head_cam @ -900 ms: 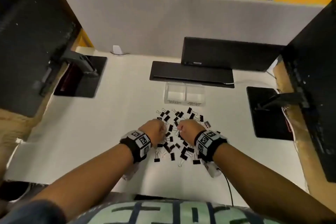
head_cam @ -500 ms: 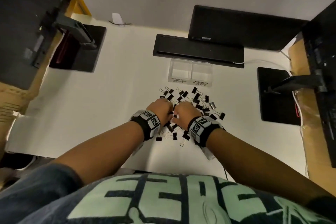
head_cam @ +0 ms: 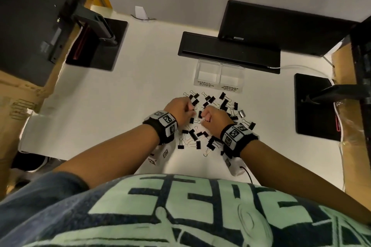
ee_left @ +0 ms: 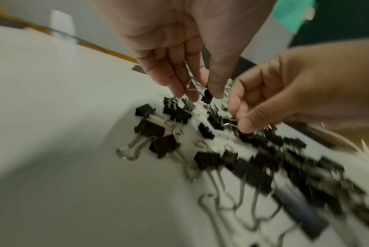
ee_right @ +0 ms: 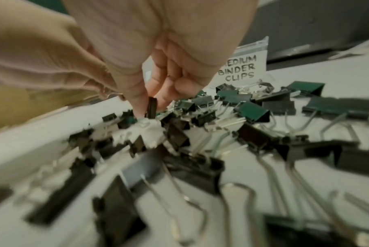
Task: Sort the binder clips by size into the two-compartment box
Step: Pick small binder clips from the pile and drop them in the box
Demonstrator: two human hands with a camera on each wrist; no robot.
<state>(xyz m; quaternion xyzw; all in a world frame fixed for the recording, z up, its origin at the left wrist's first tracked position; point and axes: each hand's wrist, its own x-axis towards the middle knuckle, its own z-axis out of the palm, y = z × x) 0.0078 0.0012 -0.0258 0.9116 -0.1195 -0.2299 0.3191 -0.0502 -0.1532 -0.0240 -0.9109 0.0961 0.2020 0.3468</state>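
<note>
Several black binder clips (head_cam: 193,136) of two sizes lie scattered on the white table. Both hands hover over the pile, side by side. In the left wrist view my left hand (ee_left: 201,95) pinches a small clip (ee_left: 206,98) between thumb and fingers, just above the pile. The thumb and forefinger of my right hand (ee_right: 149,111) pinch another small clip (ee_right: 152,105), standing on edge on the table. From the head view the left hand (head_cam: 190,109) and right hand (head_cam: 202,116) nearly touch. Behind the pile stands the clear two-compartment box (head_cam: 219,70), labelled small on the left and medium (ee_right: 240,68) on the right.
A black keyboard (head_cam: 226,52) and a monitor (head_cam: 281,24) lie behind the box. Black stand bases sit at the left (head_cam: 100,46) and right (head_cam: 313,106). A white cable (head_cam: 301,67) runs along the back right. The table's near edge is at my torso.
My hands have drawn closer together over the pile and their fingers have closed on clips. The head view has tilted down, so the box and the pile sit farther up the picture.
</note>
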